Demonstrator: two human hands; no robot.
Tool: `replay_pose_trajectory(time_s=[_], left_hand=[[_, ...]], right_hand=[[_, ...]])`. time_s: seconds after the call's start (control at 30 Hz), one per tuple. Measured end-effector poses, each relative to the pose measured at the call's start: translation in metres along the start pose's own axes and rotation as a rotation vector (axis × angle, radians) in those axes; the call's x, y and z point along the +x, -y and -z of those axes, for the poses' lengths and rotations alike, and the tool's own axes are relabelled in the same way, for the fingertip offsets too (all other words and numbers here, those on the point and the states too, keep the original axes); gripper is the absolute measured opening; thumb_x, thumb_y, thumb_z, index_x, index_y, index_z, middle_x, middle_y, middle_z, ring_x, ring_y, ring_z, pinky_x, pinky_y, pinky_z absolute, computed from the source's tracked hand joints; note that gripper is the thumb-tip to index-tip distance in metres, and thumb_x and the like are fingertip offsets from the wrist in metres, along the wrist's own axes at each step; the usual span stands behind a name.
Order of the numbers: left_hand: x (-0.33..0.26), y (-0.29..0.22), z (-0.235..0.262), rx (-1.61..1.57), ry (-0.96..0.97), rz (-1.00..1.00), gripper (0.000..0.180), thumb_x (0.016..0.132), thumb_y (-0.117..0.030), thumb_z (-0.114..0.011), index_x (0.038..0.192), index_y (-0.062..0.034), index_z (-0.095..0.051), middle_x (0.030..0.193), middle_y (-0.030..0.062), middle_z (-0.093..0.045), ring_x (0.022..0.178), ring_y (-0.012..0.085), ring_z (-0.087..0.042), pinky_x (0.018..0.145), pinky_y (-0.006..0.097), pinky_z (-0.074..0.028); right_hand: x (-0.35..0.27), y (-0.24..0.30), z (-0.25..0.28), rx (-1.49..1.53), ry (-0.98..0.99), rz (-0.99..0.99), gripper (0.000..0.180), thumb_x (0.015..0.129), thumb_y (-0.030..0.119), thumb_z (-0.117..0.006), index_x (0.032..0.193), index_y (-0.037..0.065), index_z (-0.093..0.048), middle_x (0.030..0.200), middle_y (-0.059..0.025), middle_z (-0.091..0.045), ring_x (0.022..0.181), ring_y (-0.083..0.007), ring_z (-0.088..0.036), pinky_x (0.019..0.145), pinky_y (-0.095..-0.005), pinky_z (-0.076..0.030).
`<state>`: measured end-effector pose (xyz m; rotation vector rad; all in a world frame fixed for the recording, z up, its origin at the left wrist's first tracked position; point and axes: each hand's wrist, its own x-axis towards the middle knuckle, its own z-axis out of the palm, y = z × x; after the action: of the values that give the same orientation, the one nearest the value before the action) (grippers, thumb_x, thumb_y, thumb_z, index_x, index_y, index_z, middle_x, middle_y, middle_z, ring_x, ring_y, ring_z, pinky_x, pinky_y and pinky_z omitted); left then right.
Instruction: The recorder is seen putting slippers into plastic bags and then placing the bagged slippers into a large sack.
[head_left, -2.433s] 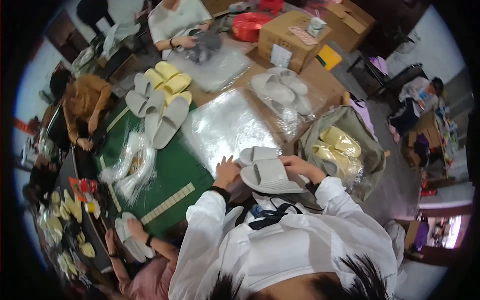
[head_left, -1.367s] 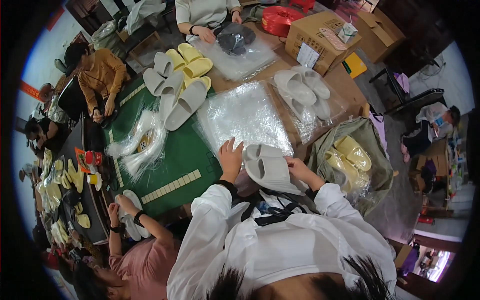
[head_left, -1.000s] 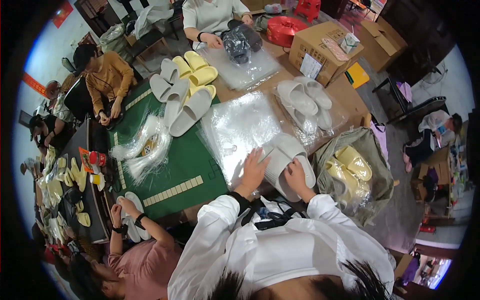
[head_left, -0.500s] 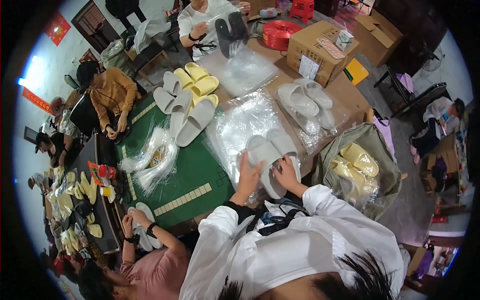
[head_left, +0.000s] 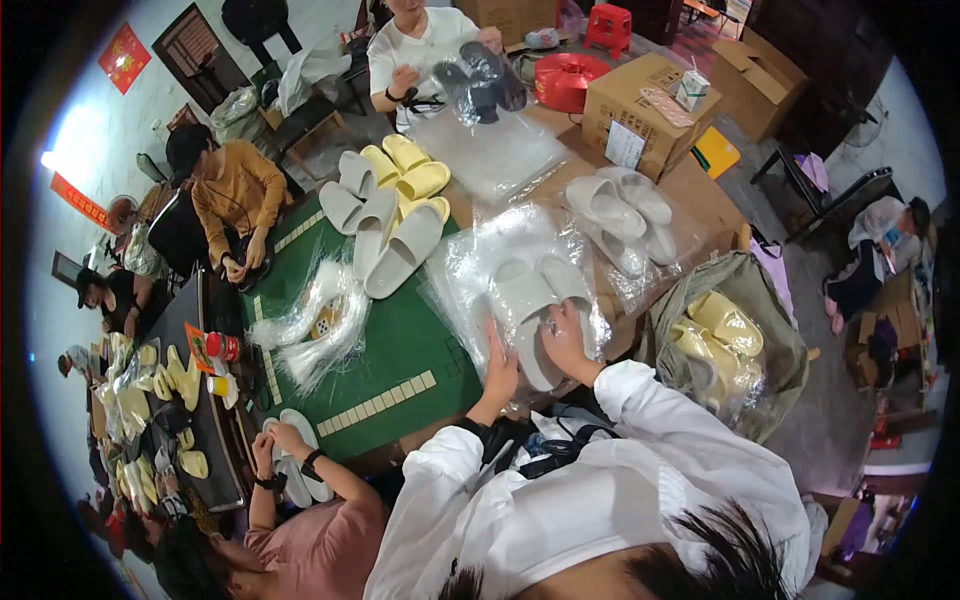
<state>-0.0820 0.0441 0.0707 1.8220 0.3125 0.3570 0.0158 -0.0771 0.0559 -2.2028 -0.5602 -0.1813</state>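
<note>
A pair of light grey slide slippers (head_left: 522, 295) lies on a stack of clear plastic bags (head_left: 460, 270), toes pointing away from me. My left hand (head_left: 499, 368) is against the left slipper's outer side, its fingers straight along the edge and the thumb nearer the footbed. My right hand (head_left: 568, 342) grips the other slipper near its strap, thumb to the inside. Whether the slippers are inside a bag or only on top cannot be made out. To the right, another grey pair (head_left: 620, 210) rests on clear plastic.
Grey and yellow slippers (head_left: 405, 245) are heaped on the green mat (head_left: 400, 340), beside white plastic strands (head_left: 320, 310). A sack (head_left: 790, 370) of bagged yellow slippers stands at right. Behind are a cardboard box (head_left: 640, 100) and red tape roll (head_left: 565, 80). Co-workers sit around.
My left hand has slid down along the slipper's side, and my right hand has shifted slightly up. The view has shifted a little. The person opposite has lowered a bagged dark pair.
</note>
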Motion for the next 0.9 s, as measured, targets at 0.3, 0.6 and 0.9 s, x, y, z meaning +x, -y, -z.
replay_pose_trajectory(time_s=[0.3, 0.6, 0.9], left_hand=[[-0.009, 0.044, 0.014, -0.838, 0.306, 0.943, 0.051, 0.083, 0.008, -0.038, 0.13, -0.0024, -0.022, 0.111, 0.0184, -0.049, 0.089, 0.0319, -0.058, 0.074, 0.04, -0.054], [0.026, 0.013, -0.001, -1.12, 0.296, 0.742, 0.041, 0.087, -0.002, -0.045, 0.122, -0.0029, -0.025, 0.114, 0.0225, -0.045, 0.096, 0.0338, -0.054, 0.083, 0.039, -0.05], [0.031, -0.087, -0.04, -0.835, 0.578, 0.655, 0.039, 0.089, -0.001, -0.043, 0.124, -0.0015, -0.028, 0.107, 0.0214, -0.054, 0.085, 0.0283, -0.061, 0.076, 0.033, -0.051]], right_hand=[[0.036, 0.025, -0.037, -0.195, 0.369, 0.029, 0.039, 0.076, 0.019, -0.053, 0.114, 0.01, -0.054, 0.125, -0.0232, -0.038, 0.102, -0.04, -0.046, 0.088, -0.0432, -0.04], [-0.047, 0.013, 0.063, 0.264, 0.195, -0.359, 0.022, 0.081, 0.024, -0.057, 0.083, 0.002, -0.062, 0.084, -0.0167, -0.058, 0.088, -0.0257, -0.054, 0.07, -0.0345, -0.044], [-0.031, -0.033, 0.083, 1.645, 0.405, -1.038, 0.059, 0.087, 0.051, -0.045, 0.13, 0.013, -0.029, 0.122, -0.0068, -0.041, 0.099, -0.0223, -0.051, 0.078, -0.0363, -0.045]])
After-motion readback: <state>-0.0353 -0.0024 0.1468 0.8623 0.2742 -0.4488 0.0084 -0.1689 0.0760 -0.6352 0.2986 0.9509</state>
